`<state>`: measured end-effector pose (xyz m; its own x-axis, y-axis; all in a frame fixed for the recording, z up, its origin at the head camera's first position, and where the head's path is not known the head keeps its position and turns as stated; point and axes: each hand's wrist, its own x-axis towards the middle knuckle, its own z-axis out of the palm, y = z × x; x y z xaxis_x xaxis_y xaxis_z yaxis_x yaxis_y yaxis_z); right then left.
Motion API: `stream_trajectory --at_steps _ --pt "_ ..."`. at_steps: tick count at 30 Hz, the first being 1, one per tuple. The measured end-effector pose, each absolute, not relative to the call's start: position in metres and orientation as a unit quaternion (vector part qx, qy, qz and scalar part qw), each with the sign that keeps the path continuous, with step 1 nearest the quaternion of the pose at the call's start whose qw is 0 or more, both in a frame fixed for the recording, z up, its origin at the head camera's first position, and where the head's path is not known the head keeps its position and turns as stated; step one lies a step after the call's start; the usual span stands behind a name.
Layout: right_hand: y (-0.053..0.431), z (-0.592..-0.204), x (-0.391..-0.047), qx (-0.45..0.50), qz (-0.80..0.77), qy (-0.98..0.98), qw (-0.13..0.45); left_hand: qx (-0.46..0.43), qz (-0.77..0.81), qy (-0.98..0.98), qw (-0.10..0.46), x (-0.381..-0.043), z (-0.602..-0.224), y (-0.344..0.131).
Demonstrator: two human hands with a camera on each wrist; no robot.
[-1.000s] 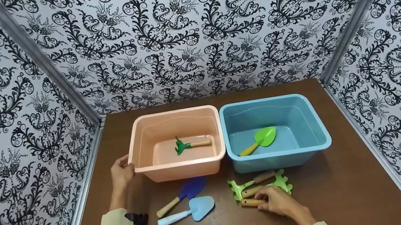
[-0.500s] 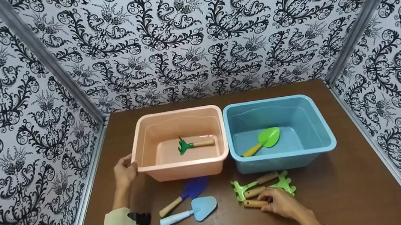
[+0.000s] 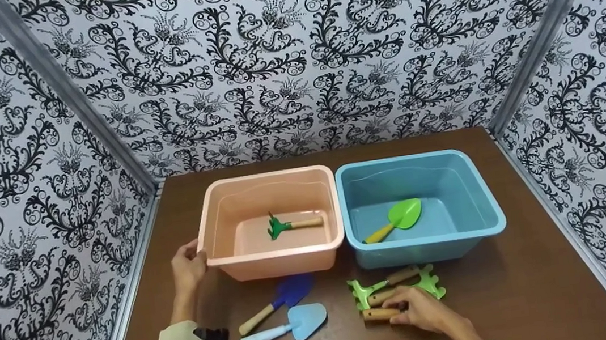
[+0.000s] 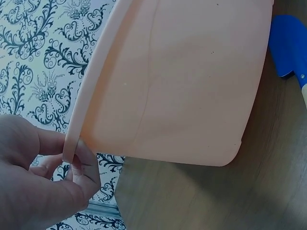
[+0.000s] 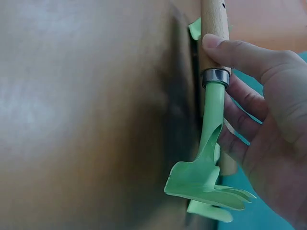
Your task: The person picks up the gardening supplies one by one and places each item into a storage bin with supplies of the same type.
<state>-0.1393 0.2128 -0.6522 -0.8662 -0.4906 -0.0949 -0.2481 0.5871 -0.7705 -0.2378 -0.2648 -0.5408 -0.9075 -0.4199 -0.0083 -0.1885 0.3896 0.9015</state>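
Left hand (image 3: pixel 187 267) pinches the near-left rim of the peach tub (image 3: pixel 234 266), centre-left of frame; right hand (image 3: pixel 424 310) curls its fingers round the wooden handle of a light-green hand rake (image 5: pixel 207 158), lower centre-right on the brown counter (image 3: pixel 522 287), beside two more light-green rakes (image 3: pixel 393 286). Dark-green rake (image 3: pixel 281 226) in peach tub; green trowel (image 3: pixel 397 217) in blue tub (image 3: pixel 481 232). Advice: grip near the ferrule, lift clear of the neighbouring rakes, steady the tub.

Peach tub (image 3: pixel 245 262) glossy plastic; rake (image 5: pixel 211 158) green plastic, wood handle, metal ferrule.
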Motion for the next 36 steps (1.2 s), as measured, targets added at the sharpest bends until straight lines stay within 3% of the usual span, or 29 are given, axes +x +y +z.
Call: stream_trajectory --at_steps 12,27,36 --pt "0.2 -0.63 -0.141 -0.274 -0.407 0.865 0.108 0.174 -0.512 -0.832 0.124 -0.234 -0.546 -0.266" --pt "0.188 -0.596 -0.144 -0.286 -0.393 0.869 0.091 0.184 -0.517 -0.831 0.096 -0.235 -0.544 -0.264" --pt "0.181 -0.577 -0.147 -0.298 -0.365 0.881 0.038 0.185 -0.514 -0.833 0.087 -0.233 -0.539 -0.263"
